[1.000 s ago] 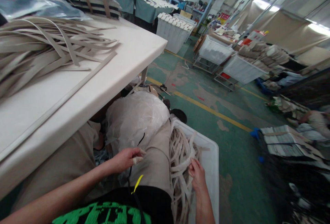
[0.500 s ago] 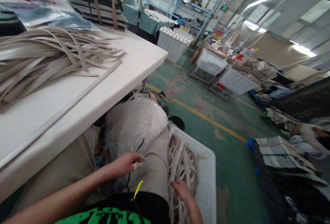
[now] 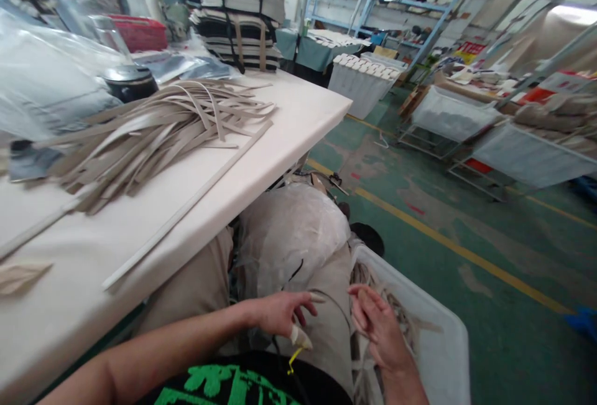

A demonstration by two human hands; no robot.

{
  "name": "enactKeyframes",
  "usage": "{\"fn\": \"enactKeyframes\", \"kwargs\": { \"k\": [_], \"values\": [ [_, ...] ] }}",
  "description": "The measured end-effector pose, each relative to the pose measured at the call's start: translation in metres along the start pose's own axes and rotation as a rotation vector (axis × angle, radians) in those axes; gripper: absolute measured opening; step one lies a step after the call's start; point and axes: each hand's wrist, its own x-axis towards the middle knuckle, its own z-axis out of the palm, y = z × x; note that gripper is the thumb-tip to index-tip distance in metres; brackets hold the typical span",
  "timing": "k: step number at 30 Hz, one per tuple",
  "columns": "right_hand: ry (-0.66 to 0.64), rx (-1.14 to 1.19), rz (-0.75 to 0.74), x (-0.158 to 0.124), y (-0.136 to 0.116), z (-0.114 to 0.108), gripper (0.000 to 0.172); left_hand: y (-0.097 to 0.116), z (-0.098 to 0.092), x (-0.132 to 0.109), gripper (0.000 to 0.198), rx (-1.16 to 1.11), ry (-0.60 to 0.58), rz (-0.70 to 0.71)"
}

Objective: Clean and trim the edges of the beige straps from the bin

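My left hand [image 3: 282, 313] rests on my beige-trousered thigh with its fingers apart and a bandage on one fingertip; it holds nothing. My right hand [image 3: 375, 325] is lifted just above the white plastic bin [image 3: 445, 343] beside my right leg. Its fingers are curled together around what looks like a thin beige strip [image 3: 361, 364] hanging below the palm. Several more beige strips [image 3: 396, 311] lie tangled in the bin. A clear plastic bag [image 3: 293, 237] lies on my lap just beyond both hands.
A white table [image 3: 303, 119] stands to my left, with a pile of beige strips [image 3: 158, 125], one long strip [image 3: 186, 206] near its edge and a black pot [image 3: 130, 83]. Wheeled carts [image 3: 448, 116] and a white crate [image 3: 361, 84] stand across the green floor's yellow line [image 3: 466, 256].
My right hand has risen out of the bin's strips and moved toward the left hand. The left hand's fingers have spread. The view has swung left and up.
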Motion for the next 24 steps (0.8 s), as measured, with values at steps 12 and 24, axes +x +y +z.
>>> {"fn": "enactKeyframes", "kwargs": {
  "k": [12,24],
  "values": [
    [-0.171,0.339,-0.105,0.050,-0.021,0.136,0.028,-0.002,0.003,0.009,0.061,-0.312,0.084,0.089],
    [-0.402,-0.310,-0.091,0.047,0.028,0.098,0.040,-0.014,0.003,0.010,0.025,-0.084,0.235,0.161]
  ]
}}
